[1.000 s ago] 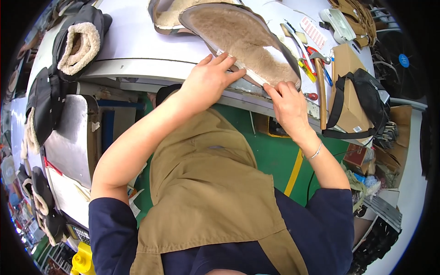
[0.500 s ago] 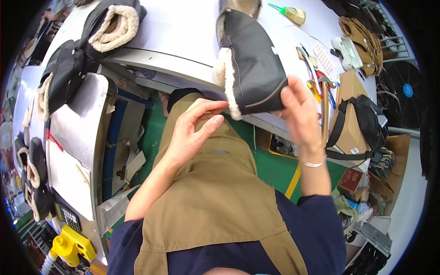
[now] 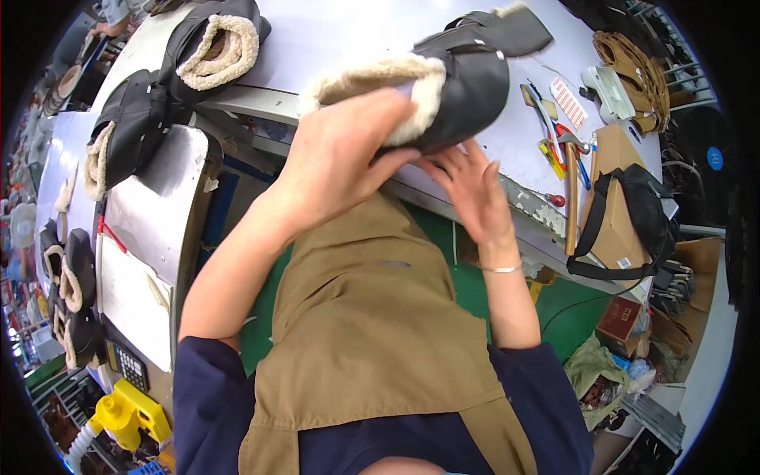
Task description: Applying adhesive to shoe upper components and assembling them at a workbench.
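Observation:
A black leather boot upper (image 3: 475,91) with a cream fleece lining is held above the table edge, its fleece opening turned toward me. My left hand (image 3: 340,154) is closed on the fleece rim, with its thumb below the opening. Beneath the upper, my right hand (image 3: 479,198) has its fingers apart, the fingertips at the lower edge and partly hidden by it. Directly behind the upper is another black piece (image 3: 518,33) with a bit of fleece; I cannot tell whether the two are joined.
On the left sit more fleece-lined black uppers (image 3: 218,55) and a metal-topped stand (image 3: 154,214) bearing white sheets. A hammer (image 3: 571,190), pliers and a cutter lie along the table's right side, beside a cardboard box (image 3: 621,229) with a black bag (image 3: 645,202). A yellow blower (image 3: 127,416) stands lower left.
The upper has turned so its fleece opening faces me. My left hand has moved up and taken hold of the rim. My right hand has shifted left, below the upper, its fingers spread.

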`<state>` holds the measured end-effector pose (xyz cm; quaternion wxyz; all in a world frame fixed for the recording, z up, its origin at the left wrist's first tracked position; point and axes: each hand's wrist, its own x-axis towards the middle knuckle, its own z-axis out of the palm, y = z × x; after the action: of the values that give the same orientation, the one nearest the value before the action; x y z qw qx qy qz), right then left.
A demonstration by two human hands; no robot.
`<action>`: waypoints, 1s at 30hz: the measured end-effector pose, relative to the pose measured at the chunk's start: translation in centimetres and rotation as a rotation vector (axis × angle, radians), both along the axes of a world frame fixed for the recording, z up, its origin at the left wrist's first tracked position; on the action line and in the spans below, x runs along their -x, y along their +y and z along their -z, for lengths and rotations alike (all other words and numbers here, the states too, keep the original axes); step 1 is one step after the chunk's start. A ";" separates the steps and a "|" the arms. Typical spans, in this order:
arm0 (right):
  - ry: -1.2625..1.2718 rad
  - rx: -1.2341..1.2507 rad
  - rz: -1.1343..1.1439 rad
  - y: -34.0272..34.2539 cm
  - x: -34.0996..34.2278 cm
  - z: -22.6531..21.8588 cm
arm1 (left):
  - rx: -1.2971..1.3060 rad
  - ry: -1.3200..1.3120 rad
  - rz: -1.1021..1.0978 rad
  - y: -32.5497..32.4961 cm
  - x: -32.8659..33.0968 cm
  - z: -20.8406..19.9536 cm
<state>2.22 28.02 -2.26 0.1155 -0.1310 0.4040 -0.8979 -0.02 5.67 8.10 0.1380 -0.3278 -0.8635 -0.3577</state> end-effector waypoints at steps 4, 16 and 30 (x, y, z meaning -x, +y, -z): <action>-0.196 -0.031 0.015 -0.3 2.9 0.7 | 0.246 -0.436 -0.020 -2.5 -2.0 4.2; -0.330 -0.198 0.046 -4.5 4.4 1.1 | -0.743 -1.116 -0.319 1.5 -0.3 6.5; -0.347 -0.101 0.162 -5.0 5.8 1.6 | -0.054 -1.133 -0.068 -2.2 -2.6 3.3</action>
<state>-3.63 23.06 -3.89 0.1171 0.0648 0.4318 -0.8920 2.60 3.51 4.78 -0.3271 -0.0530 -0.8031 -0.4951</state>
